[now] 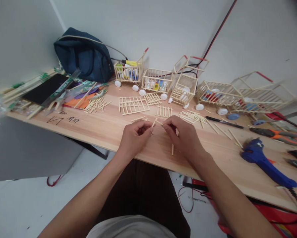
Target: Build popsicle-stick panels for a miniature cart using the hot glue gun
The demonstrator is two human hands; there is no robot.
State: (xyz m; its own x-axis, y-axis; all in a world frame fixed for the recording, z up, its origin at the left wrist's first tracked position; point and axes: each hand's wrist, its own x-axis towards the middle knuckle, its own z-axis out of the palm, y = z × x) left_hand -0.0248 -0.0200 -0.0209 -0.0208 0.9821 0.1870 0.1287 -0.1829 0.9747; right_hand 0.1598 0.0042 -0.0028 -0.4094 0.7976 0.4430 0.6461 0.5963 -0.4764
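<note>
My left hand (135, 137) and my right hand (182, 137) meet over the middle of the wooden table (108, 127). Both are closed in a pinch on short thin wooden sticks (154, 123) held between the fingertips. One more loose stick (172, 149) lies on the table under my right hand. Flat stick grids (133, 105) and a small stick fence (164, 111) lie just beyond my hands. Farther back stand several small stick carts (156, 80) with white wheels.
A blue glue gun (264, 162) lies at the right with orange-handled pliers (277, 134) and a black pen (223, 122) behind it. A dark blue bag (85, 56) sits against the wall at back left, beside packets of sticks (26, 87) and coloured sheets (82, 99).
</note>
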